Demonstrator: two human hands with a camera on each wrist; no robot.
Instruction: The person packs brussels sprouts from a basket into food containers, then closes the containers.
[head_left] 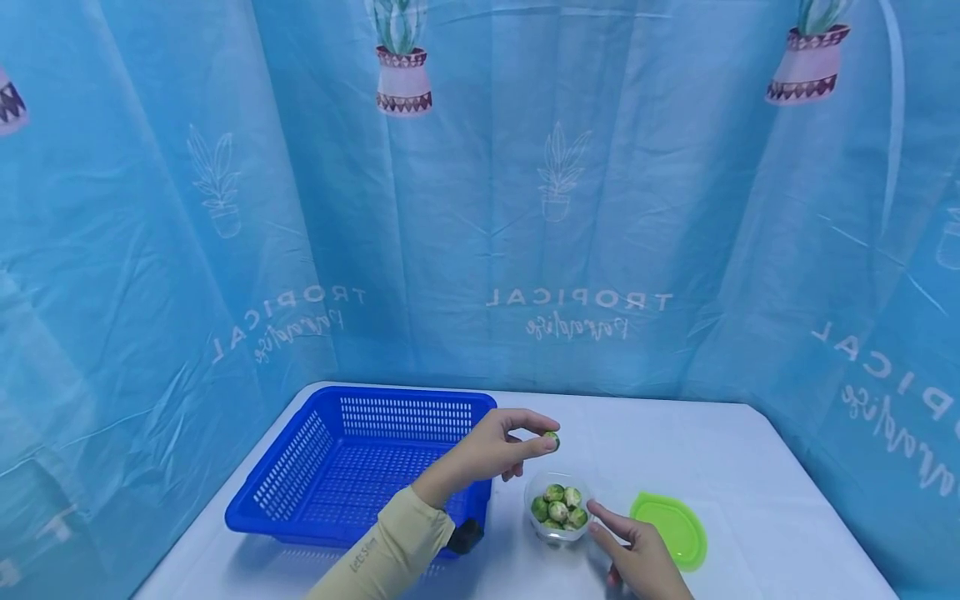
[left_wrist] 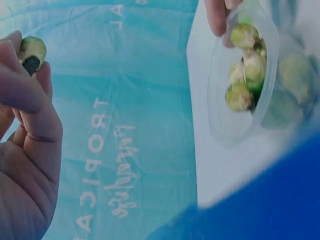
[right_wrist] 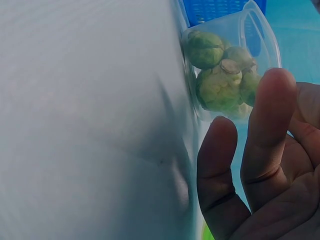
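Between thumb and fingertips, my left hand (head_left: 498,446) pinches one Brussels sprout (head_left: 552,440), raised above the table. In the left wrist view this sprout (left_wrist: 33,54) shows a dark patch on its lower side. Several more Brussels sprouts (head_left: 557,510) fill a small clear plastic container (head_left: 536,533) standing just below and right of the left hand. At the container's right side is my right hand (head_left: 641,554), its fingers extended toward the rim. Whether they touch the container is hard to tell.
A large blue plastic basket (head_left: 480,408) stands at the left of the white table (head_left: 780,508). Beside my right hand lies a bright green lid (head_left: 678,533). Blue printed curtains (head_left: 570,250) surround the table at the back and sides.
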